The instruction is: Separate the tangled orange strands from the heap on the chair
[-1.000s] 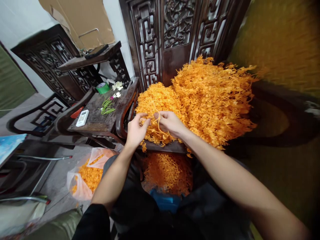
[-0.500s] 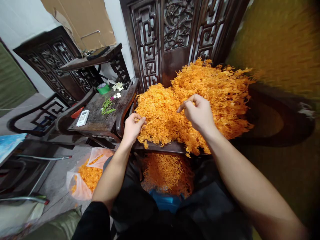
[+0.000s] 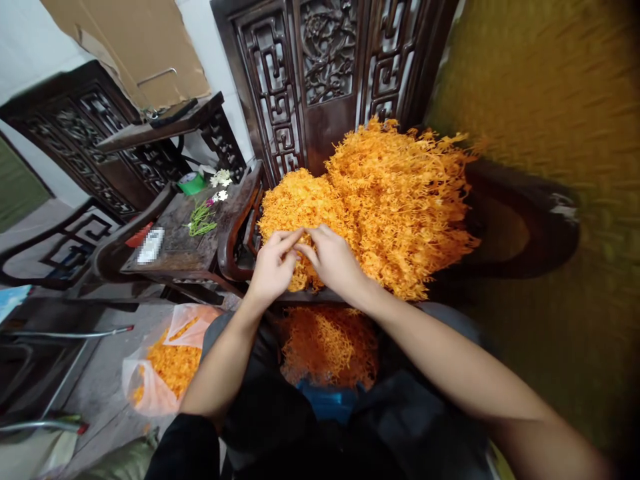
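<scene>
A big heap of orange strands [image 3: 400,200] — thin, curly, tangled like shredded plastic sprigs — fills the seat of a dark carved wooden chair [image 3: 500,233], rising in two mounds against its fretwork back. The left mound is lower, the right one taller and wider, with loose ends sticking out at its edges. At the near left edge of the heap, a small tuft is pinched between fingertips. More orange strands [image 3: 327,347] lie lower down — nearer, below the seat's front edge.

Armrest [image 3: 239,220] left, orange heap [image 3: 395,200] ahead; right side blurred.
</scene>
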{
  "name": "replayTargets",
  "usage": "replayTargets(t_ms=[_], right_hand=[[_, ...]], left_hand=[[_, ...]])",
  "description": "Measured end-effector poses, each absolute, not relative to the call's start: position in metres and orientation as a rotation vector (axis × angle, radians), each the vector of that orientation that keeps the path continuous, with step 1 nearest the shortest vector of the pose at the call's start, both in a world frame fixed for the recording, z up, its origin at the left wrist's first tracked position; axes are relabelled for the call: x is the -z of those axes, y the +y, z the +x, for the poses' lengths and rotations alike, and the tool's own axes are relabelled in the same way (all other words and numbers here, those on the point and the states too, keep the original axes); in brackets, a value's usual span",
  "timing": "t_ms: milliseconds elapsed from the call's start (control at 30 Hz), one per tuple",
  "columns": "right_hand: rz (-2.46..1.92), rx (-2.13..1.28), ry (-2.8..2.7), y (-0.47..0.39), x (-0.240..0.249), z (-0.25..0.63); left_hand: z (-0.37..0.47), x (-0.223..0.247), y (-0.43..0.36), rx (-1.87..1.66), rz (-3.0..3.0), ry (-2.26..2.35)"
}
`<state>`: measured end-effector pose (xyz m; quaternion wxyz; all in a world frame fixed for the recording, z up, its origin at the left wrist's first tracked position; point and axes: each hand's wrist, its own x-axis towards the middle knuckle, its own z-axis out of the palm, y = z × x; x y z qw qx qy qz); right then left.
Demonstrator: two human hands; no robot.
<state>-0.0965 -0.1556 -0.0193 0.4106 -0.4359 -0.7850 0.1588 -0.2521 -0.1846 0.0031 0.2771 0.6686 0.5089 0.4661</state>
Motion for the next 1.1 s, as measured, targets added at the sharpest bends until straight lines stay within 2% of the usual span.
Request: replayTargets(t_ms=[100,233,433,600,667,733,800,933,1100], right_hand=[[-1.058,-0.492,-1.9,-0.153,0.018,-0.098],[-1.056,-0.587,-1.804,-0.155,0.01,-0.096],[-1.029,-0.532,-1.578,-0.15,0.003,-0.097],[-0.994,-0.462,-1.104,-0.091,-0.001,-0.059],[-1.039,-0.541,-1.018,-0.063,0.006,-0.044],[-1.172,-0.661,-1.172,-0.045,0.02,-0.043],[-1.262,-0.635,-1.469,-0.042,0.039,-0.059],[-1.266,-0.229,-2.032,-0.05,0.061,-0.115],[-1.12,0.058,-2.349,-0.021,0.053,-0.168]], left_hand=[[-0.247,-0.003,-0.185,-1.243,1.863,1.406],[-0.24,-0.004,-0.184,-1.284,1.527,1.282],[-0.24,-0.014,-0.186,-1.298,1.506,1.36],[-0.272,-0.02,-0.189,-1.383,1.477,1.497],[-0.289,-0.019,-0.189,-1.491,1.406,1.481],[-0.302,-0.016,-0.189,-1.589,1.354,1.414],[-0.31,-0.012,-0.19,-1.668,1.336,1.385],[-0.32,-0.004,-0.19,-1.826,1.322,1.413],[-0.323,0.0,-0.182,-2.031,1.253,1.322]])
